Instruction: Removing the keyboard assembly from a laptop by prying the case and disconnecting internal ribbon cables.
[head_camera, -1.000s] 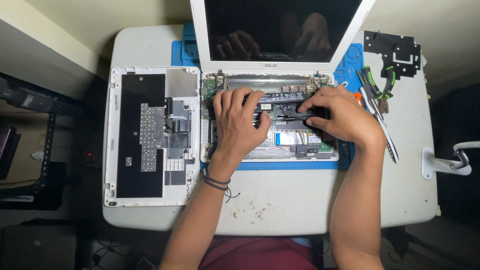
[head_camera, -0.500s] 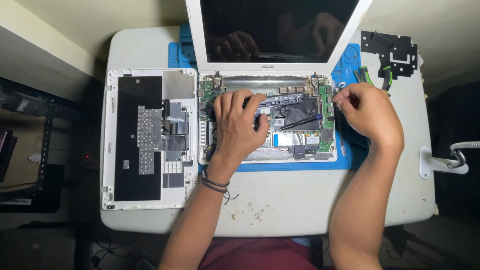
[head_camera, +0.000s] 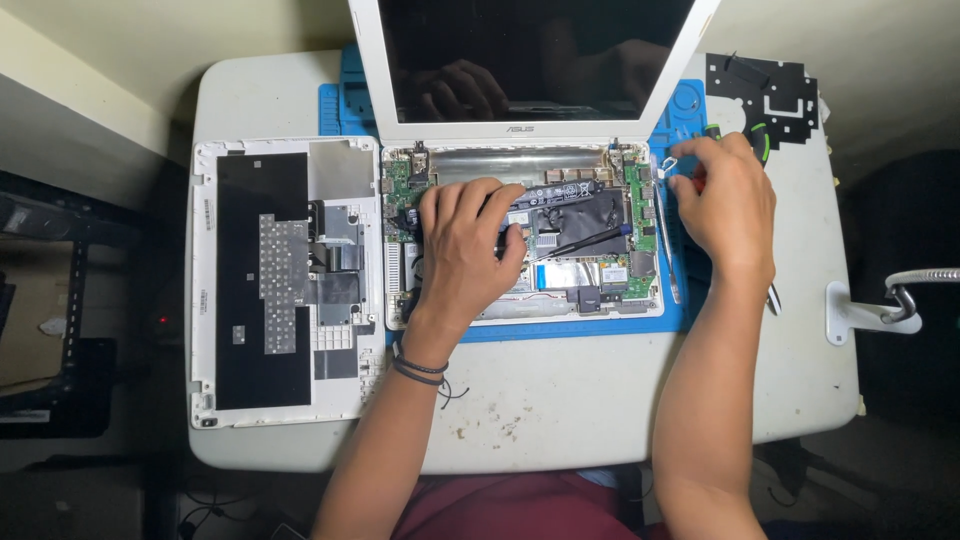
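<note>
The left hand (head_camera: 465, 250) lies flat, fingers spread, on the opened white laptop base (head_camera: 520, 240) at table centre. At two o'clock, the right hand (head_camera: 725, 200) pinches a small pale part (head_camera: 668, 160) over the blue mat (head_camera: 690, 110). The detached keyboard cover (head_camera: 285, 280) lies at nine o'clock.

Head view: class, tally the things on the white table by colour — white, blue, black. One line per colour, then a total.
White: 2 — laptop, keyboard cover
Blue: 1 — mat
Black: 1 — cut-out sheet
Total: 4
Left hand rests inside the laptop; right hand is over the mat's right edge.
</note>
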